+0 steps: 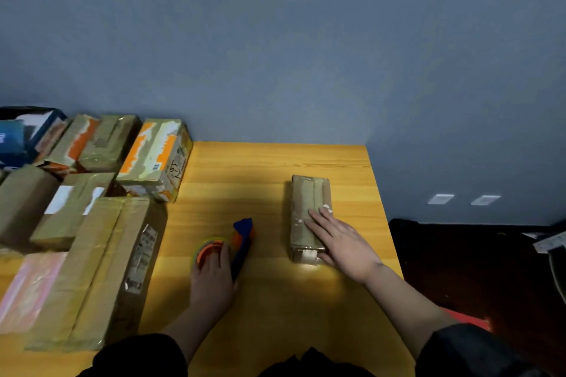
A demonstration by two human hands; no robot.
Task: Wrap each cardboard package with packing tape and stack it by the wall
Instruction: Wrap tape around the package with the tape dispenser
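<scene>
While the right hand (340, 242) lies flat with straight fingers on a narrow cardboard package (307, 214) right of centre in the frame, the left hand (214, 272) sits lower centre, its fingers curled over a tape dispenser (237, 243) with an orange and blue body and a roll of tape. Both rest on a yellow wooden table (269, 168) that meets a grey-blue wall (275, 40) across the upper half of the frame.

The package lies lengthwise, pointing away from the viewer, well apart from the other boxes. Its top looks glossy, as if some tape is already on it – how much cannot be told.

At the left edge of the frame a cluster of cardboard boxes (92, 193) crowds the table, from a long flat one at lower left to an orange-printed box (156, 156) at the back that appears to touch the wall. Dark sleeves show at the bottom edge.

The step in hand seems to be bringing the dispenser over to tape this package. To do it well, the flat palm should keep the package pinned so it does not slide, the tape should start on one face and be pulled taut around the length, and the fingers should stay clear of the cutter – then each strip pressed smooth before it goes to the wall.
</scene>
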